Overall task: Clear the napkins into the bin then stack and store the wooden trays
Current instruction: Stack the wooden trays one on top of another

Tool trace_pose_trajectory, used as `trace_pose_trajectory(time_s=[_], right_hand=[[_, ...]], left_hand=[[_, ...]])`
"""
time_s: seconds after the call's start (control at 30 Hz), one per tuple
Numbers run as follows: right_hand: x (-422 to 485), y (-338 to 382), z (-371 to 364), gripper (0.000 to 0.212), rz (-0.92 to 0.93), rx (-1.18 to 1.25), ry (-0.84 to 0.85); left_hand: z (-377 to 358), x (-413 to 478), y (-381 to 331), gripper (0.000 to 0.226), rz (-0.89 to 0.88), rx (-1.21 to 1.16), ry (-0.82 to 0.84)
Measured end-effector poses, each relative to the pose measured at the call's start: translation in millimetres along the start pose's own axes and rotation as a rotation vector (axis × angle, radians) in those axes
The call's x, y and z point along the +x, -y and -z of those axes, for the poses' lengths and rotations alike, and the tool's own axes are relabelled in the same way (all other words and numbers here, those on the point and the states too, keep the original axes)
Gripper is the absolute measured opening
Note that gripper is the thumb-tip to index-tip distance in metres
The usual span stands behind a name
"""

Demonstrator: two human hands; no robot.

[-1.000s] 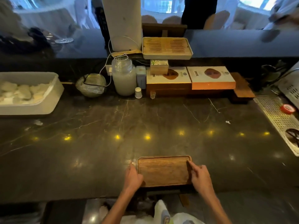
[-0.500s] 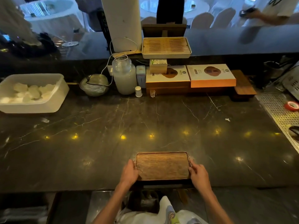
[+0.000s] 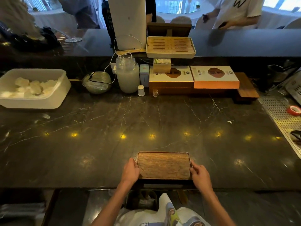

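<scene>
A stack of dark wooden trays (image 3: 163, 165) sits at the near edge of the black marble counter (image 3: 146, 124), square to me. My left hand (image 3: 130, 172) grips its left short side and my right hand (image 3: 199, 176) grips its right short side. Only the top tray's face shows; the ones under it are a dark band at the front. Below the counter edge, between my arms, stands a dark bin (image 3: 141, 200) with crumpled napkins inside. No napkins lie on the trays.
A white tub (image 3: 53, 98) of white pieces stands at the far left. Along the back are a bowl (image 3: 96, 82), a jar (image 3: 127, 75), boxes (image 3: 215, 77), a slatted tea tray (image 3: 170, 47) and a wooden board (image 3: 246, 88). A perforated metal rack (image 3: 280, 111) with red tape (image 3: 294, 110) is at right.
Both hands shifted from resting over the stack's near corners to gripping its two short sides. The stack has been squared up; the top tray now sits straight.
</scene>
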State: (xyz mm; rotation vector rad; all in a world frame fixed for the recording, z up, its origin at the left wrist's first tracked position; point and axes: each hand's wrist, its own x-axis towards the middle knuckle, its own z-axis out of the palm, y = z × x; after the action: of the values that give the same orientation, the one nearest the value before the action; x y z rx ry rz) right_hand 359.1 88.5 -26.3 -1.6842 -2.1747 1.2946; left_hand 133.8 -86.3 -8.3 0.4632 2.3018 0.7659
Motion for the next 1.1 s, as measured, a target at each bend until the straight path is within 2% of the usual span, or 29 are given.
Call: trace_pose_trajectory(time_s=[0.13, 0.27, 0.37, 0.47, 0.57, 0.7, 0.9, 1.1], right_hand=[[2.4, -1.5, 3.2, 0.042, 0.016, 0.021, 0.037], [12.9, 0.2, 7.8, 0.047, -0.075, 0.206, 0.143], [22.4, 4.5, 8.6, 0.05, -0.17, 0.332, 0.247], [28.5, 10.6, 7.0, 0.053, -0.221, 0.383, 0.275], [32.5, 11.2, 11.2, 0.058, -0.242, 0.364, 0.304], [34.8, 3.0, 30.5, 0.064, -0.101, 0.407, 0.279], [31.3, -1.5, 49.9, 0.05, 0.211, 0.27, 0.128], [23.2, -5.6, 46.9, 0.051, 0.25, 0.082, 0.09]], left_hand=[[1.1, 3.9, -2.0, 0.005, 0.039, -0.015, 0.035], [1.0, 8.3, -8.4, 0.027, 0.077, -0.159, 0.099], [-1.2, 10.4, -12.8, 0.035, 0.133, -0.243, 0.116], [-1.7, 13.9, -17.4, 0.031, 0.241, -0.368, 0.154], [0.6, 18.4, -22.4, 0.028, 0.247, -0.341, 0.164], [4.9, 18.7, -27.2, 0.04, 0.086, -0.354, 0.187], [-5.0, 8.5, -28.4, 0.048, -0.273, -0.194, 0.088], [-2.7, 6.4, -26.4, 0.049, -0.456, -0.036, 0.135]])
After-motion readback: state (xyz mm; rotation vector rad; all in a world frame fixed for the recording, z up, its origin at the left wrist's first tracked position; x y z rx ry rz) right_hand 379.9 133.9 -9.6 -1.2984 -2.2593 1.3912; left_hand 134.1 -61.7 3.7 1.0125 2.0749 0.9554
